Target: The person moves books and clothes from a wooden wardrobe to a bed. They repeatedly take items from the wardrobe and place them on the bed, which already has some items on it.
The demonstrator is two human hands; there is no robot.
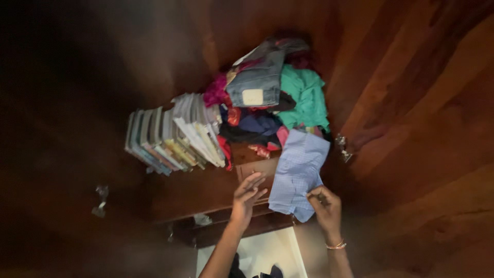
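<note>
As the head view shows, the right hand (325, 205) pinches the near corner of a folded light-blue checked shirt (297, 172) lying on a dark wooden shelf (185, 193), while the left hand (248, 191) hovers open beside it. Soft, light and floppy, it looks best gripped at both near corners.

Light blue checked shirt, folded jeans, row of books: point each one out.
light blue checked shirt (297, 172), head view, middle of the cloth.
folded jeans (257, 82), head view, denim above the pale patch.
row of books (172, 134), head view, middle of the row.
</note>
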